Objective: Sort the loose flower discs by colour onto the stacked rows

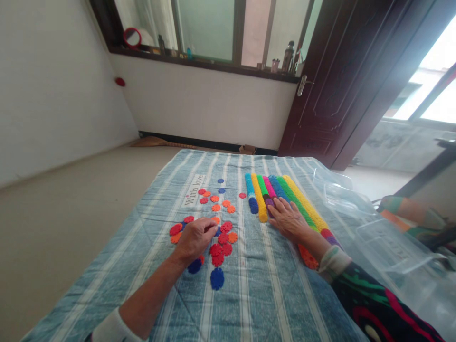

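Observation:
My left hand has its fingers closed in a pinch over scattered notched plastic discs; what is between the fingertips, if anything, is hidden. An orange disc shows just beyond those fingertips, and a red disc lies to their right. Spread out and flat, my right hand rests across long rows of discs sorted by colour. Among these rows are a yellow row, a light blue row and a green row. Part of the shorter pink row is covered by the right fingers.
A striped blue cloth covers the table. Clear plastic containers stand along its right side. A large blue disc lies nearest me, and a lone red disc sits left of the rows. Behind are a windowsill and a dark door.

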A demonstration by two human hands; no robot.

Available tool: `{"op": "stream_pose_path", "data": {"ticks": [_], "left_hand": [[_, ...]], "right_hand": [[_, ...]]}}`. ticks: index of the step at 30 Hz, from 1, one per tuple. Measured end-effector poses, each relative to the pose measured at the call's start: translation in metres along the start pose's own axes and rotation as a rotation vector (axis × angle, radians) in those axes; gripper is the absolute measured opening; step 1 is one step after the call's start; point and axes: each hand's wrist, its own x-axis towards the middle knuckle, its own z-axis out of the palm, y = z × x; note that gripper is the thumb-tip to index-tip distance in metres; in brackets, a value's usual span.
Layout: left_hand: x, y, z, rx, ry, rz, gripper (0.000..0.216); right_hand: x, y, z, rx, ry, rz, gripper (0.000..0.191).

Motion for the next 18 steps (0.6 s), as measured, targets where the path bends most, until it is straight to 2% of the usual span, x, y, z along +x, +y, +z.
{"op": "stream_pose_path", "data": {"ticks": [4,7,9,11,15,18], "left_hand": [[0.0,-0.002,-0.001,0.014,-0.003,0.001,0.025],[0.0,-0.003,-0.001,0.016,0.006,0.014,0.025],[0.001,-0.005,0.0,0.016,0.008,0.031,0.024],[0.0,-0.006,0.002,0.016,0.013,0.052,0.024],[0.0,-0.009,0.006,0.03,0.036,0.088,0.023],[-0.001,-0.01,0.008,0.051,0.048,0.1,0.024]], "right_hand": [[-0.004,-0.007,-0.014,0.05,0.084,0.036,0.05],[-0.017,-0.022,-0.028,0.135,0.176,0.051,0.046],[-0.031,-0.04,-0.035,0.222,0.214,0.005,0.037],[-0.047,-0.062,-0.039,0.326,0.196,-0.094,0.028],[-0.071,-0.103,-0.033,0.451,0.174,-0.25,0.014],[-0.077,-0.121,-0.019,0.504,0.179,-0.3,0.01]]}}
